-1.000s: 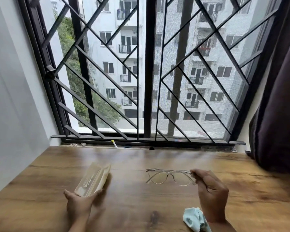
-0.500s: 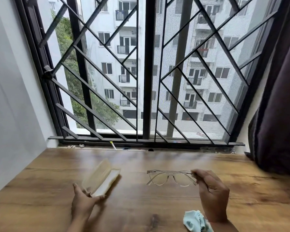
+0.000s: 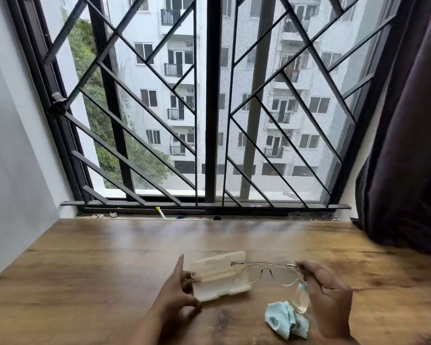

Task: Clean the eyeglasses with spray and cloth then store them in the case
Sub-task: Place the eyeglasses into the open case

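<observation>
The right hand (image 3: pixel 326 293) pinched the glasses (image 3: pixel 265 271) at their right end. They ran left-right, the left lens already over the open case (image 3: pixel 217 277), whose left end the left hand (image 3: pixel 177 291) gripped.

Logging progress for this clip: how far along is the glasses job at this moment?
Cleaning looks likely finished: the cloth lies crumpled on the table, set aside. In hand: the left hand holds the open case, and the right hand holds the eyeglasses partly over it. Left: lay them inside and close the case.
</observation>
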`<state>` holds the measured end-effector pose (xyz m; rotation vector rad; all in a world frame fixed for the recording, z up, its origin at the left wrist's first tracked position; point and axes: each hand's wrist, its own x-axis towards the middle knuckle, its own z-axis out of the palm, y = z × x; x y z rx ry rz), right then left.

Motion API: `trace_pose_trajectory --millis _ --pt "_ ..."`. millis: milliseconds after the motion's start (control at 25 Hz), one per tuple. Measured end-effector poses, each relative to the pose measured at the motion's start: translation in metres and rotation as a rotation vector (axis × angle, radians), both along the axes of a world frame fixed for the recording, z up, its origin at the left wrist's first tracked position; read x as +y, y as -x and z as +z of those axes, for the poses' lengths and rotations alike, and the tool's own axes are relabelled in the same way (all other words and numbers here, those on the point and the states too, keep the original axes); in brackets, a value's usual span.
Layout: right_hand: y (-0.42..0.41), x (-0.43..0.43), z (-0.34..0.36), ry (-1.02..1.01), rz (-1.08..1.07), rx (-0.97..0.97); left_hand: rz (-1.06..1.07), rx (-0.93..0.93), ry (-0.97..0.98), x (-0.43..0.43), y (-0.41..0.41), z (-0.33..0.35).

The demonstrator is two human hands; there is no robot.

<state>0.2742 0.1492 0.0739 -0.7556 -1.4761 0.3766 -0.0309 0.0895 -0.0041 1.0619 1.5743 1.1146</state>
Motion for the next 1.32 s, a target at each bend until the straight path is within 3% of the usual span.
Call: trace_pose_trajectory --millis 240,640,880,1080,1320 --pt "-0.019 -0.001 -0.022 0.050 -0.047 -0.066 -0.080 -0.109 -0.042 0.010 -0.024 -0.009" --pt "-0.011 -0.006 -0.050 0.142 -0.102 -0.142 -0.023 -0.266 -0.094 0.009 -0.028 -0.022" --pt "0.028 0.008 -0.060 0.128 -0.068 -0.197 -0.012 -0.191 -0.121 0.005 -0.028 -0.021" --pt "0.047 0.021 -0.065 0.202 0.039 -0.242 -0.021 0.005 -0.093 0.009 -0.021 -0.031" --pt "0.049 0.026 -0.081 0.275 0.004 -0.189 -0.023 0.187 -0.050 0.005 -0.024 -0.020"
